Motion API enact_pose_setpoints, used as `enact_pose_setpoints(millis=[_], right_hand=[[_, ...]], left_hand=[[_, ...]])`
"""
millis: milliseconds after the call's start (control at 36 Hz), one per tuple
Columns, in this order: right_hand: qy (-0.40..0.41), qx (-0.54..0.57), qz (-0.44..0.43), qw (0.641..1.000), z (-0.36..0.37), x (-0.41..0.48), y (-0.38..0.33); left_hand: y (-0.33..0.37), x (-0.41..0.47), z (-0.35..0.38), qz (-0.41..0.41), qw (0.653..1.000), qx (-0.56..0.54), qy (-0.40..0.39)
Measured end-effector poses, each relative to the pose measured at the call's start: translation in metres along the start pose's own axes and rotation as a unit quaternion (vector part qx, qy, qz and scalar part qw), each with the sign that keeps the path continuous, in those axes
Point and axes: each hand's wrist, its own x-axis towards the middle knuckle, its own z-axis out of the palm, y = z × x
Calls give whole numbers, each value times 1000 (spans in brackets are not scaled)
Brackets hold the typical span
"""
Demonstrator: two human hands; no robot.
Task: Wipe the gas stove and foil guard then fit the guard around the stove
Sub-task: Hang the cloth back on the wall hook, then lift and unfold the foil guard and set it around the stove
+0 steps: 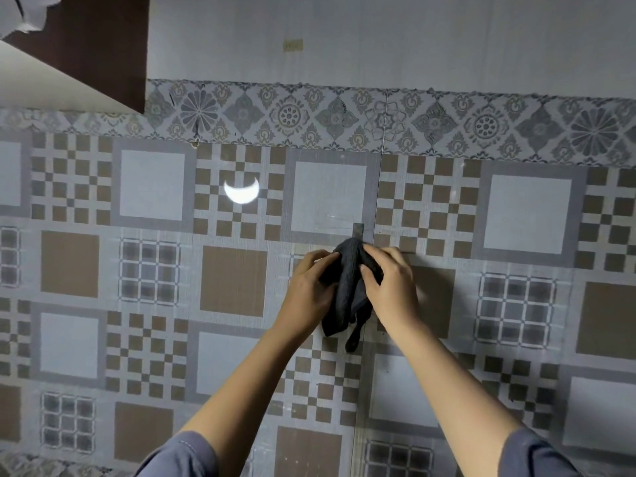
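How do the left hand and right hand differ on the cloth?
The left hand grips the left edge of the cloth, its fingertips out of sight; the right hand grips the right side, thumb lying across the front. Both hold the same dark cloth, at about equal height.

left grip (308,290) | right grip (392,287) | both hold dark cloth (347,290) | backdrop: patterned tiled wall (155,187)

Wall surface: glossy tiles (151,187) in grey and brown square patterns; floral border band (289,115) above them; plain pale panel (378,39) above the band, bearing a small yellowish sticker (293,45); dark brown cabinet (103,46) at upper left; crescent-shaped light reflection (241,192) on the tiles
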Motion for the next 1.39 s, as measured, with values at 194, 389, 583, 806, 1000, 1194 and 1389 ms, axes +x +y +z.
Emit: enact_pose_setpoints(millis=[194,389,583,806,1000,1194,1389], right_hand=[[-46,-3,42,998,-10,0,-13],[-115,-38,88,989,-38,4,-46],[-142,29,50,988,-39,-39,-110],[-377,78,27,922,15,-188,-169],[-547,57,-16,835,63,-336,-201],[-697,63,-131,702,88,-435,-225],[-749,29,-244,615,98,-465,-228]], left_hand=[[16,6,-10,-65,997,-5,-38],[38,-1,-52,-122,991,-1,-61],[70,-68,-111,-181,982,38,-20],[57,-258,-159,-380,913,127,-72],[74,-423,-185,-518,831,159,-122],[104,-535,-198,-574,769,232,-159],[119,-574,-200,-555,788,233,-131]])
